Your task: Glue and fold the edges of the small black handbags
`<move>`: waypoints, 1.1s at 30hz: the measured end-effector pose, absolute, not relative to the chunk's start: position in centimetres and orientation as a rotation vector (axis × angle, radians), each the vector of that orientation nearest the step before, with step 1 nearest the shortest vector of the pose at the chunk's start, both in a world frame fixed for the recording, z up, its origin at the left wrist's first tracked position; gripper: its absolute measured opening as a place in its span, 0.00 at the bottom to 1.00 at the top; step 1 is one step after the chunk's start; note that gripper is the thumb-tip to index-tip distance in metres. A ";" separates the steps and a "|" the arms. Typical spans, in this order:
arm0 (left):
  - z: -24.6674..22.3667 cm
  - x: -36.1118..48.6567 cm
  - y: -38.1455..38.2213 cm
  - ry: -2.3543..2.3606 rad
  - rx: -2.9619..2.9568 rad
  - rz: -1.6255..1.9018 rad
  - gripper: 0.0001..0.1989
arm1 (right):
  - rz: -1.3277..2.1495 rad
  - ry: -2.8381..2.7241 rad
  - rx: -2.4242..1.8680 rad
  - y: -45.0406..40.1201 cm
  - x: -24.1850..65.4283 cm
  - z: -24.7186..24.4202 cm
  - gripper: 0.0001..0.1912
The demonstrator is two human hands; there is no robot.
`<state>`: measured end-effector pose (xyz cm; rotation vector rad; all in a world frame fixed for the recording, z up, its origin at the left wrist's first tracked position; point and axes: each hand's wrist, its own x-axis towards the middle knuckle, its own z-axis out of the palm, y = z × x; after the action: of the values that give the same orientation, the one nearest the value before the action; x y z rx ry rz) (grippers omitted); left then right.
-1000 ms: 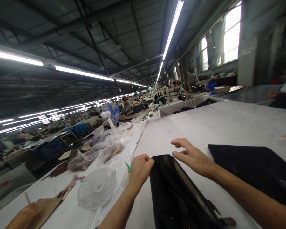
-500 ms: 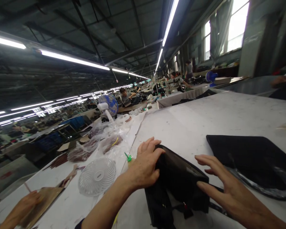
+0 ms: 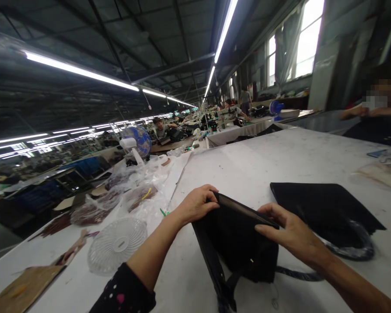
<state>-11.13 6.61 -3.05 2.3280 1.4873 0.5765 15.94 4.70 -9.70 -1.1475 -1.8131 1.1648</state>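
A black bag [image 3: 243, 243] stands tilted on the white table in front of me, its mouth edge upward and a strap hanging down at its lower front. My left hand [image 3: 197, 203] pinches the left corner of that edge between thumb and fingers. On the right end of the same edge, my right hand [image 3: 282, 226] has its thumb on the near side and its fingers behind. A dark handle wrapped in clear film runs out from under the bag to the right, partly behind my right forearm. Another flat black bag [image 3: 313, 202] lies beyond my right hand, with a film-wrapped handle [image 3: 366, 252].
The white table [image 3: 241, 165] stretches far ahead. Left of me are a clear-bladed fan [image 3: 117, 245], crumpled plastic bags [image 3: 150, 178], a green-tipped bottle [image 3: 164, 212] and a brown sheet [image 3: 28, 287]. A blue fan [image 3: 138, 141] stands farther off. A co-worker [image 3: 374, 104] is at the far right.
My right hand has closed from spread fingers onto the bag's edge. My left hand now pinches the corner, and the bag's edge is straighter. Another person's hand at lower left has left the view.
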 end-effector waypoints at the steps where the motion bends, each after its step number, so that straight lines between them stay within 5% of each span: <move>1: -3.2 -11.0 7.0 1.504 2.328 0.587 0.04 | 1.164 -1.808 -1.143 4.9 15.9 -9.8 0.13; 14: -3.5 -10.7 7.6 1.875 2.223 0.601 0.09 | 1.349 -1.595 -1.112 7.8 16.2 -10.0 0.14; 33: -2.4 -10.2 5.9 2.145 2.084 0.515 0.09 | 1.101 -1.748 -1.140 9.4 14.8 -9.9 0.10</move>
<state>-10.18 5.92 -2.37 2.0841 2.1453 0.5155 14.82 9.39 -9.85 -1.1400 -1.7484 1.1007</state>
